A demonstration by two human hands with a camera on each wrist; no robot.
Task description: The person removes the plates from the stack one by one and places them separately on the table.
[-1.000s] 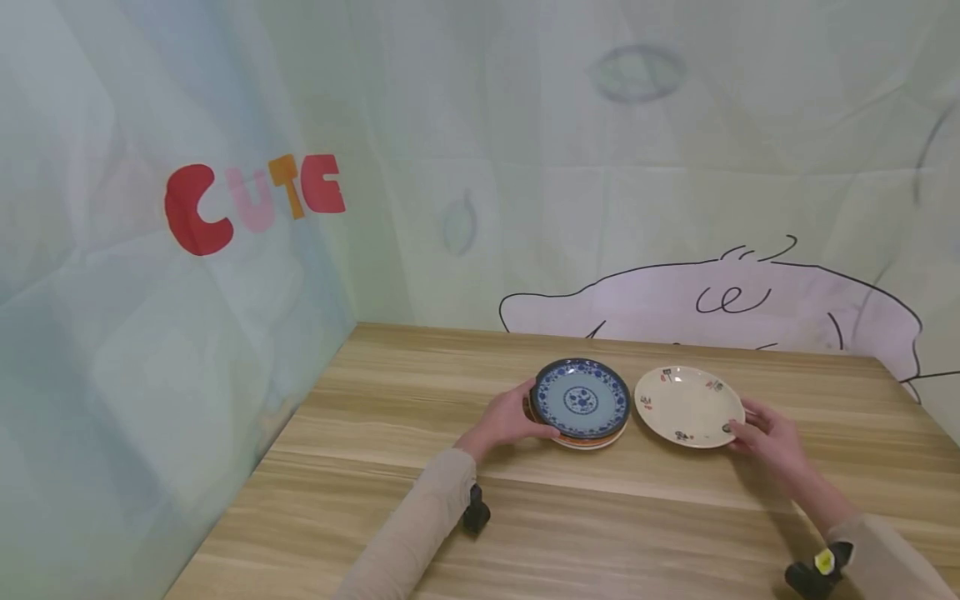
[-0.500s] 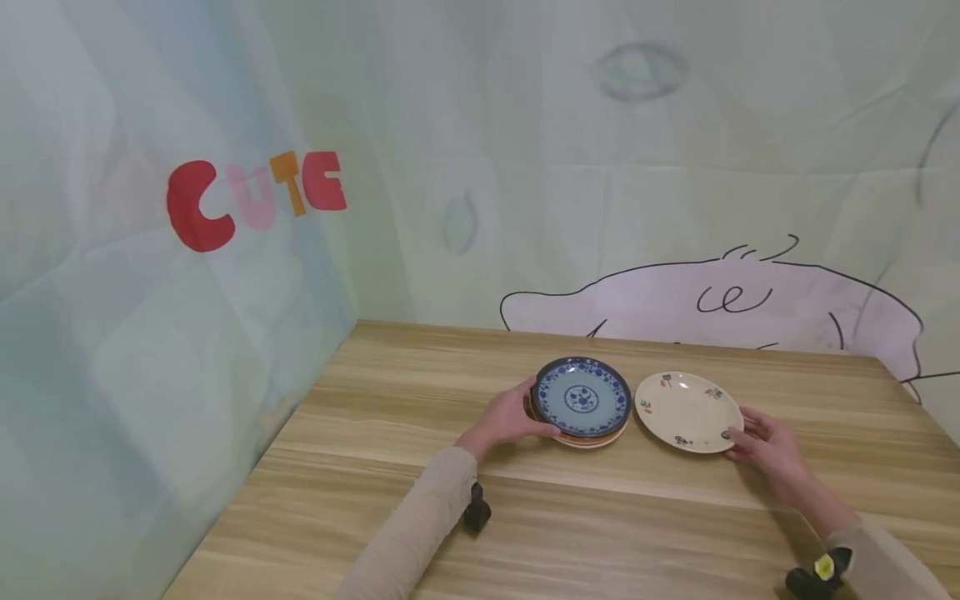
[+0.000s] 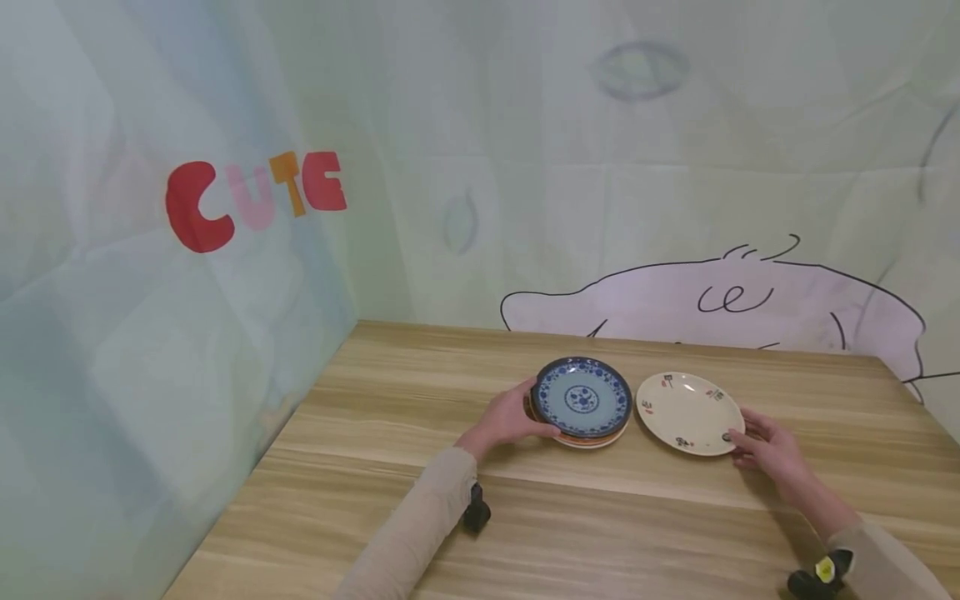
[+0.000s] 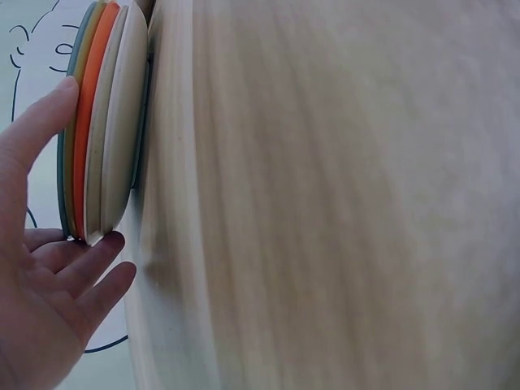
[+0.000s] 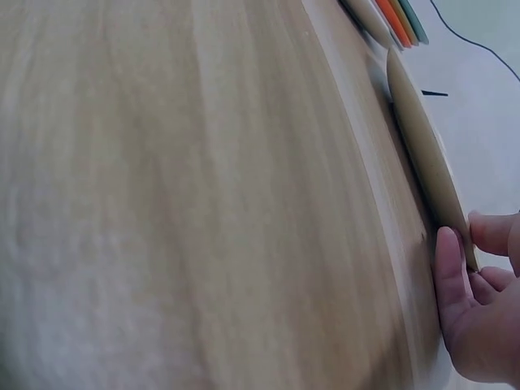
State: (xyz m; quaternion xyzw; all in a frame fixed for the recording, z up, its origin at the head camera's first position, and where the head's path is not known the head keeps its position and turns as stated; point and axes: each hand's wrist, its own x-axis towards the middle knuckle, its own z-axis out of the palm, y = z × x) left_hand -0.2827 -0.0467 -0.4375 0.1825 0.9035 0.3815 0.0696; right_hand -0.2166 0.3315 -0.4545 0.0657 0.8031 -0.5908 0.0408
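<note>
In the head view my left hand [image 3: 510,417] grips the near-left rim of a stack of several plates. The top one is a blue plate [image 3: 582,398] with a floral border. Seen edge-on in the left wrist view, the stack includes an orange plate [image 4: 92,106] and a cream plate [image 4: 122,122] lower down; my thumb lies on the top rim with fingers around the lower edges. My right hand [image 3: 772,450] pinches the right rim of a separate cream plate [image 3: 686,414] with small printed motifs, thumb above and fingers beneath. A narrow gap separates plate and stack.
Both lie over a wood-grain table [image 3: 420,358], towards its far edge. A fabric backdrop [image 3: 450,125] with coloured letters and a cartoon figure rises behind and at the left. Dark wrist-worn devices [image 3: 476,508] hang below each forearm.
The cream plate and my right hand have shifted slightly towards me, mostly in the first half second. My left hand and the stack stay where they were.
</note>
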